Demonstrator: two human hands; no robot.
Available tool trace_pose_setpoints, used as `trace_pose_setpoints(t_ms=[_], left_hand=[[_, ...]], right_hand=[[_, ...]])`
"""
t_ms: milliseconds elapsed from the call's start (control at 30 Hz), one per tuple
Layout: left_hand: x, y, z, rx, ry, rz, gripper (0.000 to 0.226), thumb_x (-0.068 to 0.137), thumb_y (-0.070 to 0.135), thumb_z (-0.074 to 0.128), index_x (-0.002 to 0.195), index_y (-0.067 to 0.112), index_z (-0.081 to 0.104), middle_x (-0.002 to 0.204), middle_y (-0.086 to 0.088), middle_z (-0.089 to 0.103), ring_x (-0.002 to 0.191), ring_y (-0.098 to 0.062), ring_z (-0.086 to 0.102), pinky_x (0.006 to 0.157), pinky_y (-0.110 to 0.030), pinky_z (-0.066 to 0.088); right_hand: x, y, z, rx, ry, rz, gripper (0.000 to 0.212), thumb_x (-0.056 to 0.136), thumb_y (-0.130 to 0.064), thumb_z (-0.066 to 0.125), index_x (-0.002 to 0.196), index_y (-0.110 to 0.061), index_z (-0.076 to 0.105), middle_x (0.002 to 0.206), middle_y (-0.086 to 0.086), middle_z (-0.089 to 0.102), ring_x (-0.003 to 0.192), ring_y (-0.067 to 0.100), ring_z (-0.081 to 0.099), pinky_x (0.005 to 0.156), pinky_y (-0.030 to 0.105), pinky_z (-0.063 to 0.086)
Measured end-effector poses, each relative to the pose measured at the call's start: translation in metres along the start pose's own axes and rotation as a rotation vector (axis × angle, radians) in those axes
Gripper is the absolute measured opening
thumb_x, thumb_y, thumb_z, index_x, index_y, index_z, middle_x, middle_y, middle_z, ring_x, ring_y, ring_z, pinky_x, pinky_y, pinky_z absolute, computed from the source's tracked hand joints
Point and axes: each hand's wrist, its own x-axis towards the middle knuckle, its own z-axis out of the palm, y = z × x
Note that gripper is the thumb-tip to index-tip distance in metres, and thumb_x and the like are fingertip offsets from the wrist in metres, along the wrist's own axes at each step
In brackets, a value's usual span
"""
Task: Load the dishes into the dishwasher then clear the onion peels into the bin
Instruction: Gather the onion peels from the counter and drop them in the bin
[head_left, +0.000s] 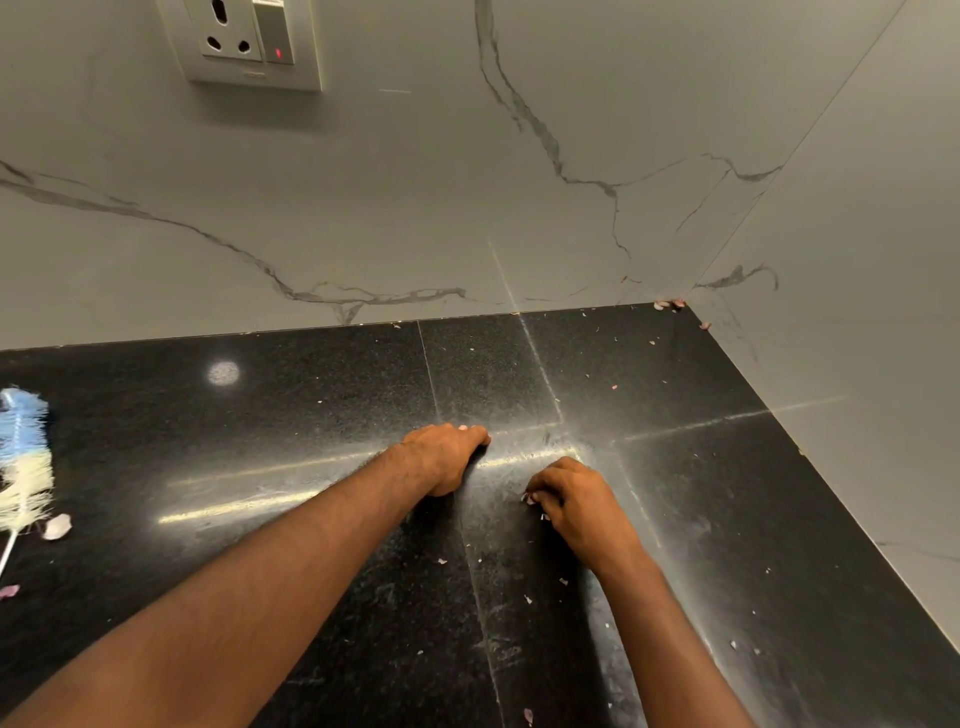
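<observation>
Small pink onion peel bits lie scattered over the black granite counter (270, 426). My left hand (447, 454) rests on the counter near the middle with its fingers curled under; peel bits show at its fingertips. Just to its right, my right hand (576, 501) has its fingers curled and pinches onion peel bits (531, 499) against the surface. More peels sit in the far right corner (670, 304). A larger peel (56, 526) lies at the left, another peel (9, 591) at the left edge. No dishes, dishwasher or bin are in view.
A blue and white bottle brush (23, 457) lies at the counter's left edge. Marble-look walls close the counter at the back and right. A wall socket (244, 41) with a lit red switch light hangs above at the left.
</observation>
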Motion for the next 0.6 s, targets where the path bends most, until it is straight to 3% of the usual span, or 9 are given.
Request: trace_pose_setpoints(t_ms=[167,300,367,467,600], left_hand=[[-0.002,0.001,0.000,-0.001,0.002,0.006,0.060,0.100,0.010,0.059,0.152,0.027,0.035,0.141,-0.007,0.055,0.124,-0.030,0.057,0.101,-0.046,0.050],[-0.003,0.001,0.002,-0.005,0.013,0.015,0.058,0.099,0.009,0.059,0.150,0.026,0.036,0.141,-0.006,0.055,0.123,-0.029,0.057,0.101,-0.045,0.049],[-0.002,0.001,0.002,-0.012,0.015,0.018,0.058,0.099,0.009,0.058,0.150,0.026,0.036,0.142,-0.005,0.054,0.124,-0.028,0.057,0.102,-0.045,0.048],[-0.002,-0.001,0.002,-0.006,0.017,0.016,0.058,0.100,0.010,0.058,0.150,0.027,0.036,0.143,-0.004,0.054,0.124,-0.028,0.056,0.102,-0.044,0.048],[-0.001,0.000,0.003,-0.003,0.011,0.014,0.058,0.099,0.011,0.060,0.150,0.028,0.036,0.142,-0.004,0.054,0.123,-0.028,0.057,0.102,-0.044,0.049]], right_hand=[[0.006,0.005,-0.003,0.050,0.118,0.141,0.019,0.088,-0.010,0.072,0.094,-0.026,0.081,0.093,-0.009,0.072,0.088,0.010,0.066,0.082,0.029,0.055],[0.009,0.014,-0.011,0.258,0.204,0.321,0.019,0.088,-0.007,0.076,0.090,-0.026,0.081,0.086,-0.012,0.076,0.080,-0.001,0.070,0.075,0.010,0.051],[0.009,0.020,-0.019,0.356,0.235,0.379,0.019,0.088,-0.007,0.079,0.090,-0.026,0.080,0.084,-0.012,0.077,0.078,-0.003,0.071,0.077,0.011,0.054],[0.010,0.027,-0.026,0.272,0.172,0.408,0.019,0.092,-0.006,0.073,0.098,-0.022,0.082,0.095,-0.004,0.079,0.088,0.009,0.072,0.087,0.025,0.057],[0.011,0.025,-0.027,0.083,0.052,0.339,0.035,0.092,0.002,0.061,0.106,-0.021,0.083,0.107,-0.004,0.079,0.101,0.014,0.071,0.089,0.018,0.047]])
